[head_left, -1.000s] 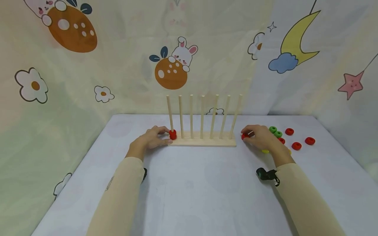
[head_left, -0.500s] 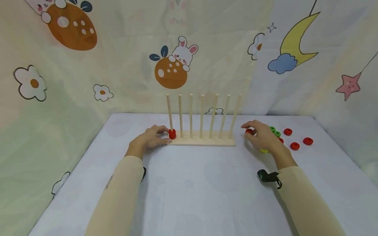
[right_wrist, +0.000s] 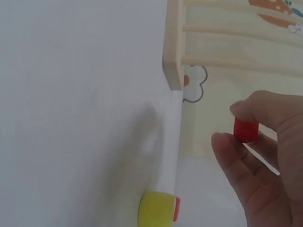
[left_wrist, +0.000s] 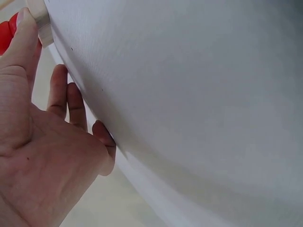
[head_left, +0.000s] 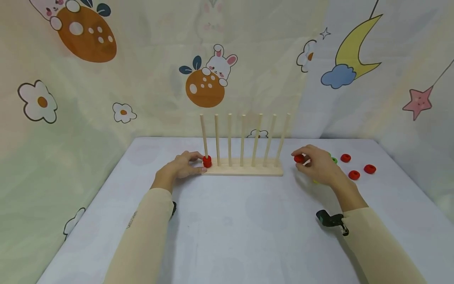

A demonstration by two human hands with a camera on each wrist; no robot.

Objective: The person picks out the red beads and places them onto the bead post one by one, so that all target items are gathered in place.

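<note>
A wooden peg stand (head_left: 244, 170) with several upright rods stands on the table, red beads (head_left: 207, 161) stacked low on its leftmost rod. My left hand (head_left: 182, 165) grips the left end of the base, thumb in front. In the left wrist view the thumb (left_wrist: 21, 42) presses the base's end (left_wrist: 40, 19) near the red beads. To the right of the stand, my right hand (head_left: 317, 165) pinches a red bead (head_left: 299, 158) between thumb and fingers. In the right wrist view this bead (right_wrist: 246, 130) is off the table, apart from the stand.
Loose red beads (head_left: 354, 175) lie on the white table (head_left: 227, 228) right of my right hand. Green beads (head_left: 334, 160) and a yellow bead (right_wrist: 156, 209) are partly hidden by that hand. A printed cloth (head_left: 152, 79) hangs behind the table.
My right hand has lifted the red bead and shifted slightly to the right and up in the head view. The left hand and the peg stand have stayed in place.
</note>
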